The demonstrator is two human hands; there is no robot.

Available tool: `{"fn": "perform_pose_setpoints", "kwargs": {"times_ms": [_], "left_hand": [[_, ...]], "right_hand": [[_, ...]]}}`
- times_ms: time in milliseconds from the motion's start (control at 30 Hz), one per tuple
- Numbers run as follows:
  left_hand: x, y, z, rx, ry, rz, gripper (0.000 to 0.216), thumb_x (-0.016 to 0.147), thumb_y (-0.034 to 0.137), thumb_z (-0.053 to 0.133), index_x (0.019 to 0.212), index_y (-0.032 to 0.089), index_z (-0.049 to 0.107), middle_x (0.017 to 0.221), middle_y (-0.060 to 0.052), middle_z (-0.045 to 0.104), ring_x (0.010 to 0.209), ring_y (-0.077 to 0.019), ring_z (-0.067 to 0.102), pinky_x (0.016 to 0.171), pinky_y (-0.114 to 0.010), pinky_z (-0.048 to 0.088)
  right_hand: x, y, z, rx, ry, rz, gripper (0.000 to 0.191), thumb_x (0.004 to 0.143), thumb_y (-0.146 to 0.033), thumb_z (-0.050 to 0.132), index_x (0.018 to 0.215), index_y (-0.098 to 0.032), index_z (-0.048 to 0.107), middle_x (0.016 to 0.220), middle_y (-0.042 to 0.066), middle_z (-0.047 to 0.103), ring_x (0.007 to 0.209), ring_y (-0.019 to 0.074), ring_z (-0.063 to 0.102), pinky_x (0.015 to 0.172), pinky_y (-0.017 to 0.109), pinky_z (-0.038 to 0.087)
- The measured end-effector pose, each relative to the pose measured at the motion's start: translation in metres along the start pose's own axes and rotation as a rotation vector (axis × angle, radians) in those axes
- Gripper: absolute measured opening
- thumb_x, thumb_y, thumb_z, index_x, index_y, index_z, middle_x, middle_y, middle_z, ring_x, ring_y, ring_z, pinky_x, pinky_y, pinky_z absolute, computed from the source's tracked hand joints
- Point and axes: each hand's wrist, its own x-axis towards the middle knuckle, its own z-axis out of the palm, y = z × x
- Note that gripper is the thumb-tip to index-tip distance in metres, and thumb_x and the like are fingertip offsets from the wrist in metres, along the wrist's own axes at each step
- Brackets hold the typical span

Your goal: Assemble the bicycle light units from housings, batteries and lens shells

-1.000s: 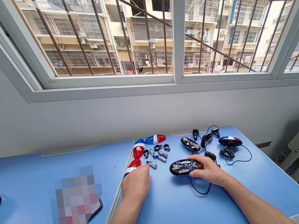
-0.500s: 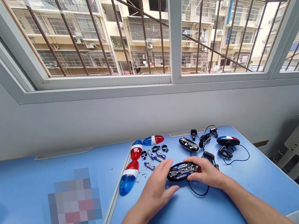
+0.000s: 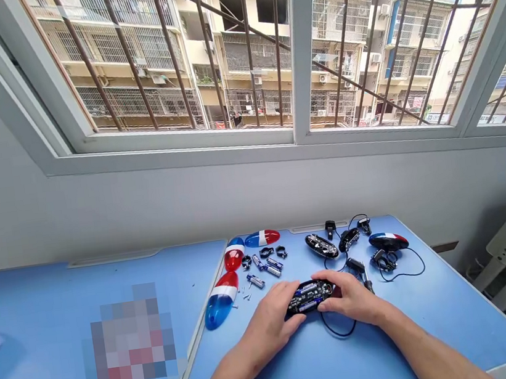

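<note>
Between my two hands is a black oval light housing [image 3: 310, 295], its open side up, showing a circuit board and blue-and-silver batteries. My left hand [image 3: 276, 314] grips its left end with thumb and fingers. Around the right end my right hand [image 3: 348, 295] is closed. A black cable [image 3: 339, 332] loops out below the housing onto the desk. Just beyond my left hand lie several loose batteries [image 3: 272, 270] and small screws [image 3: 247, 293]. A red, white and blue cover [image 3: 222, 301] rests to the left of them.
More coloured covers [image 3: 262, 238] and black ring clamps [image 3: 267, 252] lie at the back. Another open housing [image 3: 321, 246] is behind my right hand, near a screwdriver [image 3: 366, 280]. A covered light [image 3: 388, 241] with its cable sits at right. A blurred patch [image 3: 129, 349] covers something on the left desk.
My left hand has closed onto the left end of the housing, where it was open beside it before. The housing is slightly tilted now. The view has shifted a little.
</note>
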Motion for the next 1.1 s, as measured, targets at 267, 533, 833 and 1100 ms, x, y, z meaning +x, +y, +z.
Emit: {"fn": "perform_pose_setpoints", "kwargs": {"times_ms": [267,533,833,1100], "left_hand": [[-0.001,-0.001,0.002,-0.086,0.027,-0.034,0.049,0.073,0.011,0.061,0.121,0.020,0.056,0.115,-0.009,0.064,0.106,-0.0273,0.060,0.094,-0.041,0.049],[-0.001,-0.001,0.004,-0.201,0.054,-0.094,0.055,0.070,0.012,0.059,0.124,0.023,0.054,0.119,-0.008,0.063,0.102,-0.0262,0.061,0.080,-0.034,0.054],[0.001,-0.002,0.003,-0.161,-0.002,-0.060,0.054,0.070,0.009,0.060,0.122,0.024,0.055,0.114,-0.006,0.062,0.094,-0.0238,0.061,0.077,-0.033,0.052],[0.001,-0.002,0.005,-0.127,-0.004,0.001,0.051,0.069,0.006,0.059,0.117,0.024,0.055,0.106,-0.003,0.063,0.092,-0.0217,0.060,0.079,-0.031,0.049]], "right_hand": [[-0.003,-0.002,-0.001,-0.149,0.008,-0.085,0.059,0.072,-0.025,0.076,0.128,-0.015,0.057,0.116,0.010,0.064,0.087,0.0213,0.060,0.072,0.031,0.049],[-0.004,0.003,0.000,-0.301,0.037,-0.145,0.048,0.072,-0.015,0.073,0.117,-0.021,0.058,0.108,0.005,0.065,0.087,0.0194,0.060,0.071,0.028,0.047],[-0.010,-0.003,0.001,-0.377,0.020,-0.164,0.055,0.072,-0.018,0.074,0.123,-0.021,0.054,0.114,0.008,0.064,0.102,0.0256,0.060,0.085,0.038,0.049],[-0.012,0.000,-0.003,-0.287,0.086,-0.337,0.046,0.079,-0.023,0.065,0.124,-0.021,0.056,0.117,0.010,0.063,0.104,0.0244,0.060,0.081,0.035,0.051]]}}
